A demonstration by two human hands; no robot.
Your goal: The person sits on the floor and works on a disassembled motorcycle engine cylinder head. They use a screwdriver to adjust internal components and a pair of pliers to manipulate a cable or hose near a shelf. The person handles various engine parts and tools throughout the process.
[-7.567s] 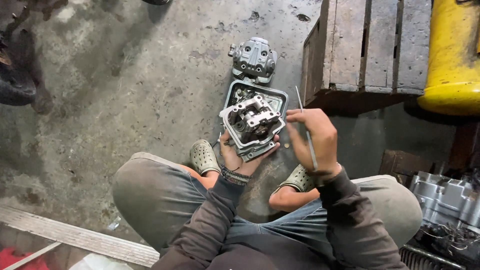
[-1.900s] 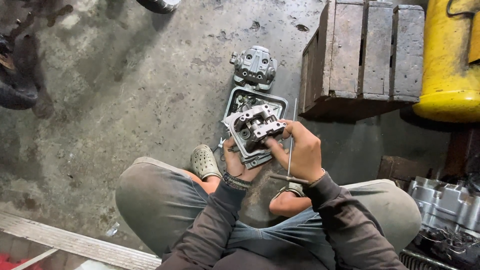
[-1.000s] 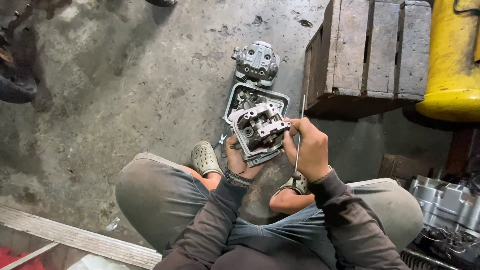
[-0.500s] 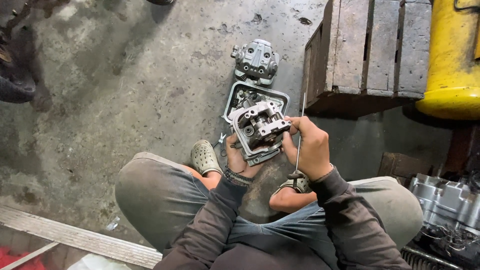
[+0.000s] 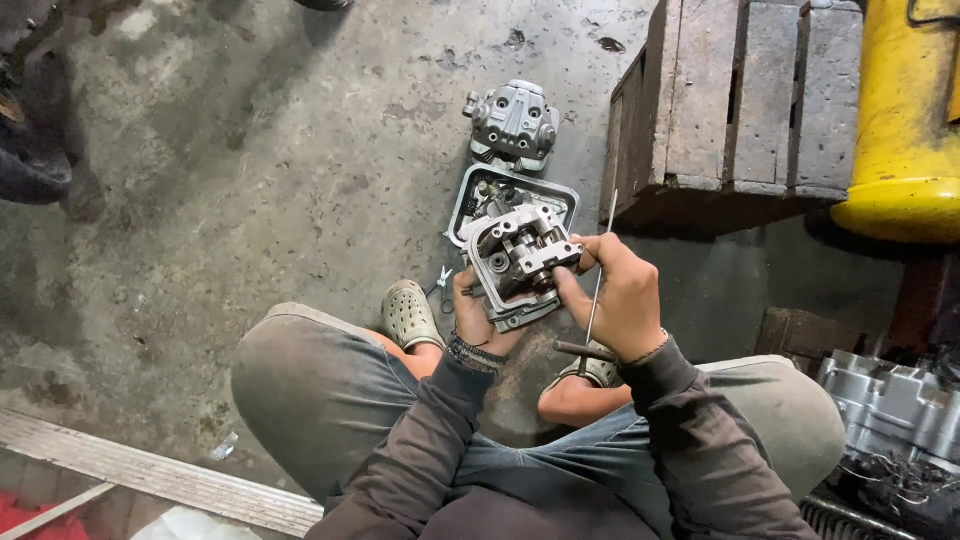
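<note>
1. While the person sits cross-legged on the concrete floor (image 5: 250, 150), the left hand (image 5: 478, 318) cups a grey cast-metal engine head (image 5: 520, 262) from below, fingers wrapped under its near edge.
2. The right hand (image 5: 622, 300) lies just right of it, fingertips pressed on the protruding shaft end, a thin steel T-handle rod (image 5: 598, 280) tucked upright in the palm.
3. Count: one held head, one open metal casing (image 5: 480, 195) directly beyond it, one grey valve cover (image 5: 515, 122) farther off, one wooden crate (image 5: 740, 100).
</note>
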